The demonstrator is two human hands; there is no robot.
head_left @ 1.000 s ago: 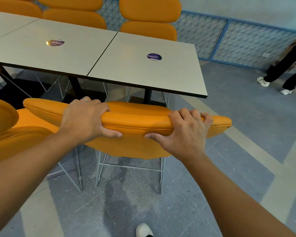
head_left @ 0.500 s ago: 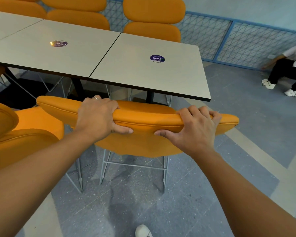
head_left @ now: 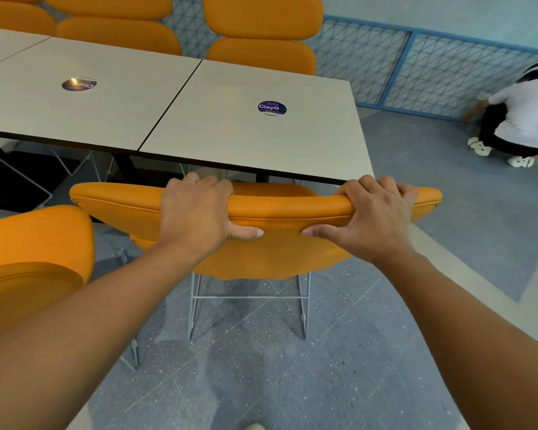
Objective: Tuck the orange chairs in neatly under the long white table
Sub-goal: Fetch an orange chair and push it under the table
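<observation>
While both hands clamp its backrest, the orange chair [head_left: 289,209] stands at the long white table's [head_left: 246,131] near edge, by the table's right end. Its seat is partly under the top and its backrest rim lies just short of the edge. The left hand [head_left: 196,212] & right hand [head_left: 373,218] each curl their fingers over the padded rim, thumbs pressed on the back face, full grip. The upholstery is smooth w/ a stitched seam and rounded corners; the legs [head_left: 246,296] are thin grey metal rod. The table top is matte, off-white, in square panels w/ a dark seam and dark edge, and there's a round purple sticker [head_left: 271,108] on the end panel. A 2nd orange chair [head_left: 35,240] stands on the table's near side, left of the held one. More pill-shaped orange backs [head_left: 261,29] line the table's far side. Under the table is a speckled grey floor [head_left: 261,367].
</observation>
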